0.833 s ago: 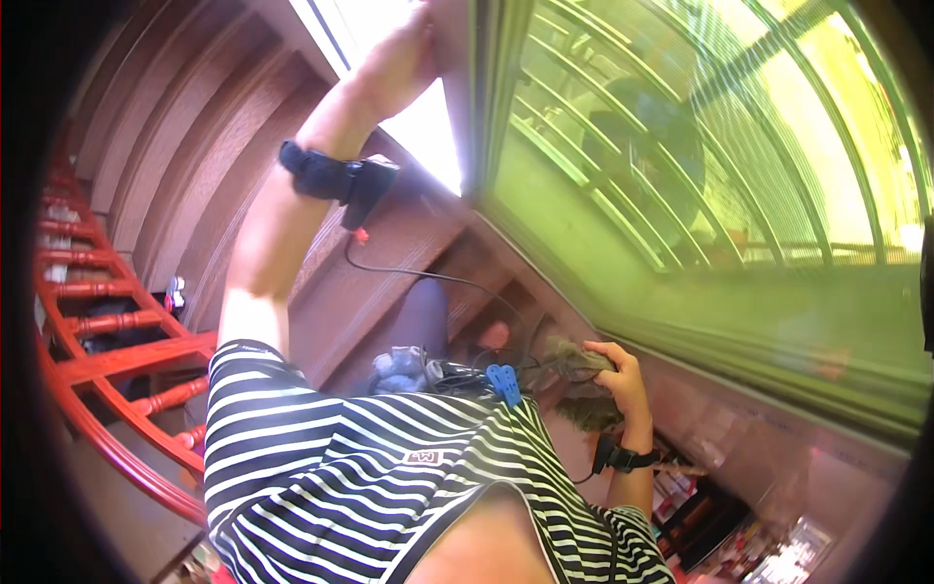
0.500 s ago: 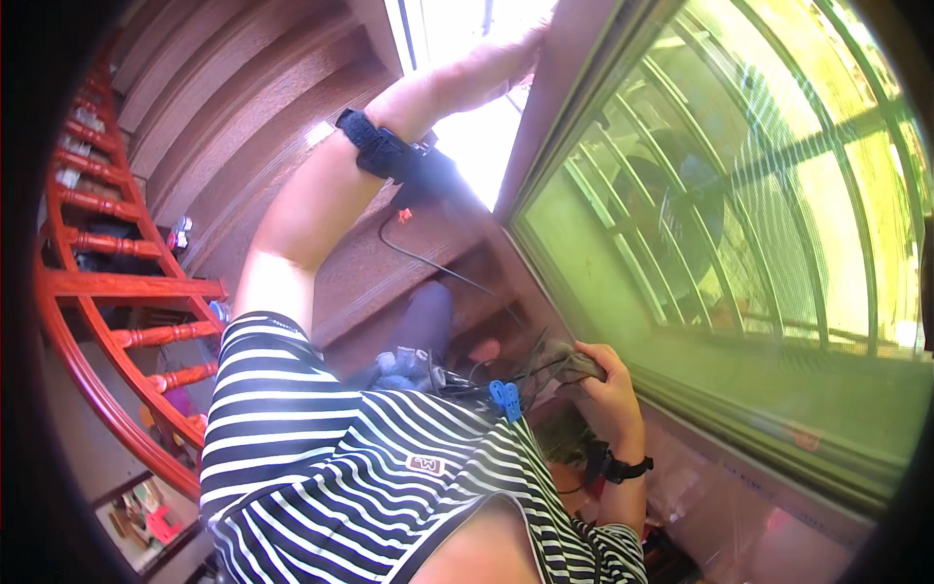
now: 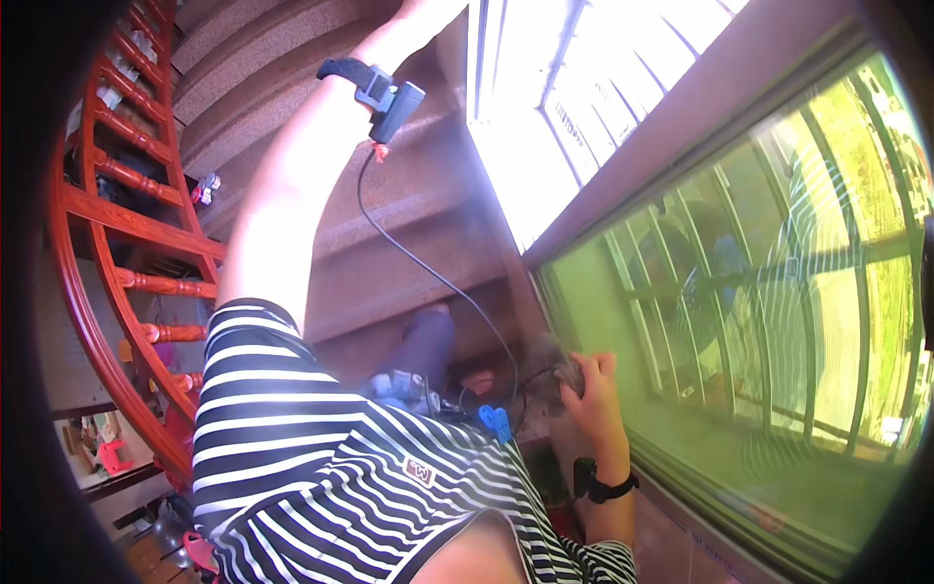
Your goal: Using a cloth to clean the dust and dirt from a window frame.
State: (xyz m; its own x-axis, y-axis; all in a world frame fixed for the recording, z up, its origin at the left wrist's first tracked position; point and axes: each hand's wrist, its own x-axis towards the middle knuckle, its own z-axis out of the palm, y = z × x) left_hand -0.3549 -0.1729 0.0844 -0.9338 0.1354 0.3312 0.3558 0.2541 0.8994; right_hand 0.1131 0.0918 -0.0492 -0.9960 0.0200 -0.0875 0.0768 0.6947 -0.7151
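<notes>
My left arm stretches up across the steps, and my left hand (image 3: 428,21) runs out at the top edge, overexposed, with its fingers not visible. A black strap with a small boxy device (image 3: 394,109) sits on that wrist, and a dark cable (image 3: 428,268) runs from there down to my waist. Low beside the green-tinted window pane (image 3: 652,380), my right hand (image 3: 595,397) is closed on a crumpled grey cloth (image 3: 551,375), partly blurred. A black band (image 3: 605,484) circles the right wrist. Blue clips (image 3: 495,422) hang at my shirt's hem.
Brown stair steps (image 3: 336,185) climb toward the upper left. A red-brown wooden railing (image 3: 73,321) with turned balusters curves along the left. The bright window opening (image 3: 593,107), with bars outside, lies beyond a brown frame (image 3: 681,117) at upper right.
My left hand has left the window frame and moved left, toward the top edge. The view has shifted, showing more of the bright opening. My right hand still grips the cloth.
</notes>
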